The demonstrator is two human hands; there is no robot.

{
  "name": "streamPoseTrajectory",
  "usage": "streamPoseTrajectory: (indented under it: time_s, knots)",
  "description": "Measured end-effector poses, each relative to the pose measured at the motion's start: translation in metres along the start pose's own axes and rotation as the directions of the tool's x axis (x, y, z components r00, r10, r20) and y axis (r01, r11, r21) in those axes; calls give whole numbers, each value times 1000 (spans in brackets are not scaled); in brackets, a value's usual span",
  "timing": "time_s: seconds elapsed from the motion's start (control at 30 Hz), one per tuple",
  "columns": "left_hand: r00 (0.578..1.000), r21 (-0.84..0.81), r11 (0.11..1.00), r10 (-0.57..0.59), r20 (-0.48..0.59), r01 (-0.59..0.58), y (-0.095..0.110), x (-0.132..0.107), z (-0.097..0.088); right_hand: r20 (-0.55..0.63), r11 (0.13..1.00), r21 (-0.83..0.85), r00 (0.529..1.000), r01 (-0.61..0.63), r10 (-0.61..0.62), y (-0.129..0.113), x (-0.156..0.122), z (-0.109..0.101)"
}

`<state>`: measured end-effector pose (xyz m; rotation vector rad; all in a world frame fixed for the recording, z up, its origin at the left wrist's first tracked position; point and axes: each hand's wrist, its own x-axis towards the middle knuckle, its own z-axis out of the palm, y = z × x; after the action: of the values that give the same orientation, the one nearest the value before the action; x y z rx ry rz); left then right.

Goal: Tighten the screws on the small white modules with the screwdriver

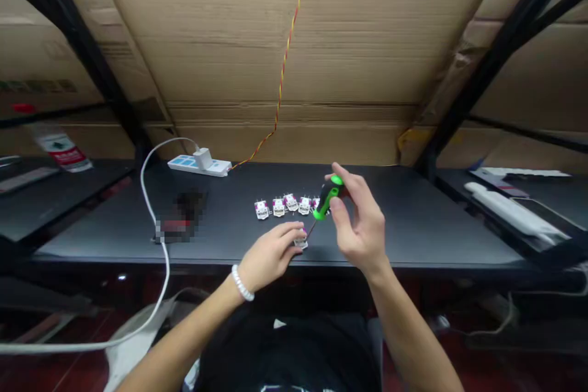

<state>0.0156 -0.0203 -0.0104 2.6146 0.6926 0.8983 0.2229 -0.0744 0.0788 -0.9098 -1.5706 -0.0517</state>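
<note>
My right hand (361,214) grips a green and black screwdriver (328,197) by its handle. The shaft slants down to the left, and its tip is at a small white and purple part (301,242). Thumb and fingers of my left hand (271,254) pinch that part near the table's front edge. Whether the tip sits in a screw is too small to tell. Behind it, several similar small white and purple parts (278,207) stand in a loose row, the rightmost partly hidden by the screwdriver.
A white power strip (184,163) with a plugged-in adapter lies at the back left of the dark table (413,233). Its white cable (146,190) loops over the left side near a pixelated dark object (181,217). A red-yellow twisted wire (285,55) hangs before the cardboard.
</note>
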Motion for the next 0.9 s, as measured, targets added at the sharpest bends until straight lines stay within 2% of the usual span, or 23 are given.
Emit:
streamPoseTrajectory:
  time_s: [0.1, 0.27, 0.47, 0.67, 0.83, 0.9]
  knots:
    - [1000, 3, 1000, -2, -1, 2, 0, 0, 0, 24, 998, 59, 1000, -16, 15, 0, -1, 0]
    - [1000, 2, 1000, 10, -9, -10, 0, 0, 0, -75, 997, -76, 997, 9, -15, 0, -3, 2]
    - [1000, 7, 1000, 8, -2, -8, 0, 1, 0, 46, 992, 112, 998, -57, 52, 3, -5, 3]
    - [1000, 15, 1000, 7, -2, -7, 0, 1, 0, -88, 995, -102, 996, 4, -13, 1, -3, 5]
    - [1000, 26, 1000, 11, -1, -11, 1, 1, 0, 28, 998, 62, 999, -31, 29, 3, -5, 4]
    - [1000, 24, 1000, 16, -5, -16, 1, 1, 0, 13, 999, 42, 1000, -19, 18, 2, -5, 3]
